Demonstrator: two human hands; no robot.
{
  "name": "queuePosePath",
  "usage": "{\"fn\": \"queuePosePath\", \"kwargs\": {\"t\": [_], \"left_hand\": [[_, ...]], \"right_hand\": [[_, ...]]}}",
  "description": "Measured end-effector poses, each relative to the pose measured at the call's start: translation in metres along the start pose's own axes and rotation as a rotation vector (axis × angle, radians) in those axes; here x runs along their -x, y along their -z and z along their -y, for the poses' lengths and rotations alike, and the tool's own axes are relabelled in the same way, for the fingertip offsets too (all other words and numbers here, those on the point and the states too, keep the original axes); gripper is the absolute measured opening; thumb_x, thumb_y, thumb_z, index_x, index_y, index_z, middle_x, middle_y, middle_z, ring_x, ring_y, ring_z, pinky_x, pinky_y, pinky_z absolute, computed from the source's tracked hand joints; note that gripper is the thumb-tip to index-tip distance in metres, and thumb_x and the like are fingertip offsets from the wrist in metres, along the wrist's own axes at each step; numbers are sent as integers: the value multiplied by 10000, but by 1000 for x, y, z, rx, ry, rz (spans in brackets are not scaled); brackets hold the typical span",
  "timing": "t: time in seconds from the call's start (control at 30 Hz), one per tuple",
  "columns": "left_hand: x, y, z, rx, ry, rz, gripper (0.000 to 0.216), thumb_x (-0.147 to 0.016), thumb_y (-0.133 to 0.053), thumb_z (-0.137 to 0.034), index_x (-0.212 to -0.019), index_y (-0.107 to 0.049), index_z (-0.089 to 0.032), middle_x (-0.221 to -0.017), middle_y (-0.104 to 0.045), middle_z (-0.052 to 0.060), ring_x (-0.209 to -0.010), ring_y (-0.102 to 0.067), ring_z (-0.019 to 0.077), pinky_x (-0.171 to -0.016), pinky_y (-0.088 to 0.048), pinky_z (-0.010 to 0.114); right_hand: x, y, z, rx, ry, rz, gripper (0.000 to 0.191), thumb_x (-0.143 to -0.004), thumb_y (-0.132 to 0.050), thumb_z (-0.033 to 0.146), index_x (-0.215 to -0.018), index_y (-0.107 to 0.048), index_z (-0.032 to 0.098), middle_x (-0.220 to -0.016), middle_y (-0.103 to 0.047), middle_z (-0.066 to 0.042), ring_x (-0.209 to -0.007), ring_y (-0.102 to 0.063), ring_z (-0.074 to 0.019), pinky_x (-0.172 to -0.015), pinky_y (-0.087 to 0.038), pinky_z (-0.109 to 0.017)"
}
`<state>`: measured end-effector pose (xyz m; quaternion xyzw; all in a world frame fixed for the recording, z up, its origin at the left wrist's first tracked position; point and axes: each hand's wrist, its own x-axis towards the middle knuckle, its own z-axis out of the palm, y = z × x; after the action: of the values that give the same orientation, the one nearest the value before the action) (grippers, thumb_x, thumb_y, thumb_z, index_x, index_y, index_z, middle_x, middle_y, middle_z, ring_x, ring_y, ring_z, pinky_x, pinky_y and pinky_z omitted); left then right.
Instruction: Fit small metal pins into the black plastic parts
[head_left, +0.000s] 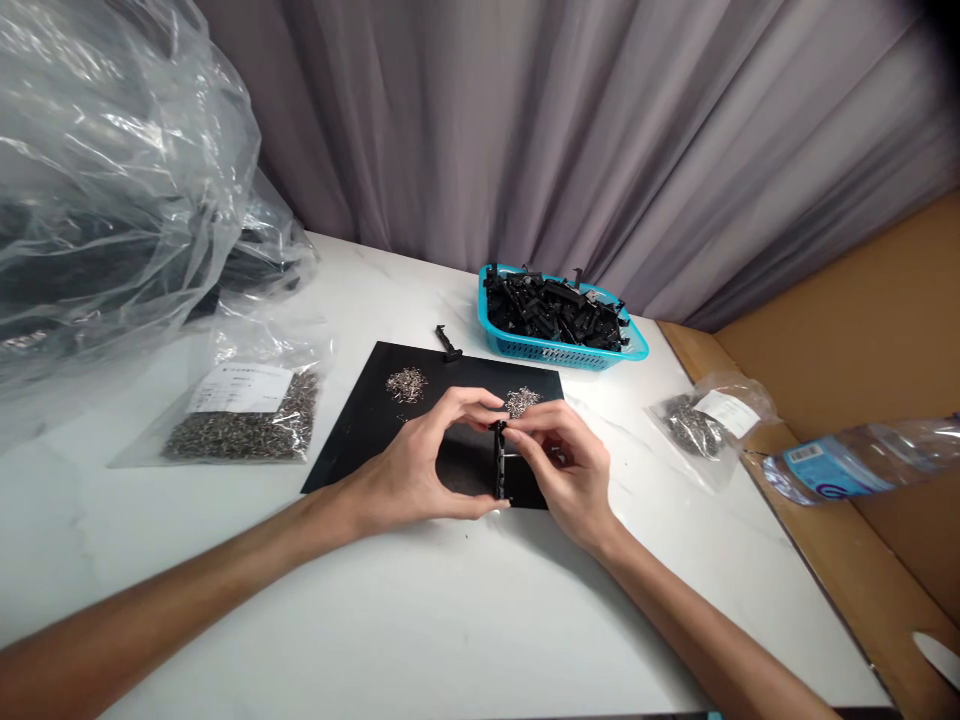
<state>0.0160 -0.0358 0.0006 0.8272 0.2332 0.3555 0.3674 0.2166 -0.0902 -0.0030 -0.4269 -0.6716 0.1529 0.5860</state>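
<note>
A slim black plastic part [500, 470] stands on end between the thumb and fingers of my left hand [409, 470], thumb at its lower end and fingertips at its top. My right hand [566, 465] is pinched closed against the upper end of this part; whatever sits between its fingertips is too small or hidden to name. A thin silvery bit shows beside the part, near the right fingers. Under both hands lies a black mat [352, 430]. On it are two piles of tiny metal pieces, a left pile [406, 385] and a right pile [523, 402], the right one partly behind my hand.
A blue basket [555, 350] heaped with black plastic parts stands at the back. One loose black part [448, 343] lies by the mat. Bags of small metal pieces lie left [240, 410] and right [694, 425]. A plastic bottle [847, 460] and large clear bag [127, 170] flank the table.
</note>
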Motion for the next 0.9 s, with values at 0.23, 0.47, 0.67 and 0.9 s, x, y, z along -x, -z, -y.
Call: {"fn": "queuePosePath", "kwargs": {"t": [0.23, 0.47, 0.67, 0.9], "left_hand": [[0, -1, 0, -31, -2, 12, 821, -704, -897, -332, -1369, -417, -288, -1261, -679, 57, -1149, -666, 225, -1034, -563, 392], [0, -1, 2, -56, 13, 13, 806, -707, -891, -341, -1368, -433, -285, -1272, -675, 59, -1154, -674, 228, -1037, -570, 393], [0, 1, -1, -104, 25, 15, 783, -707, -882, -334, -1362, -456, -277, -1266, -674, 48, -1170, -671, 226, -1018, -581, 367], [0, 2, -6, -114, 17, 17, 673, -719, -848, -310, -1304, -520, -253, -1228, -664, 49, -1110, -687, 227, -992, -595, 367]], "right_hand": [[6, -1, -7, 132, 97, 41, 109, -962, -628, 106, -986, -621, 212, -928, -599, -20, -592, -511, -88, -474, -431, -235], [5, -1, -7, 194, 98, 69, 115, -967, -614, 114, -911, -578, 208, -902, -571, -12, -564, -482, -69, -453, -418, -218], [6, 3, -8, 350, 227, 100, 108, -994, -583, 118, -935, -616, 203, -907, -654, -33, -555, -532, -78, -446, -421, -241], [9, 6, -10, 471, 286, 188, 143, -1011, -562, 160, -1056, -678, 229, -974, -735, -59, -626, -643, -115, -452, -487, -261]]}}
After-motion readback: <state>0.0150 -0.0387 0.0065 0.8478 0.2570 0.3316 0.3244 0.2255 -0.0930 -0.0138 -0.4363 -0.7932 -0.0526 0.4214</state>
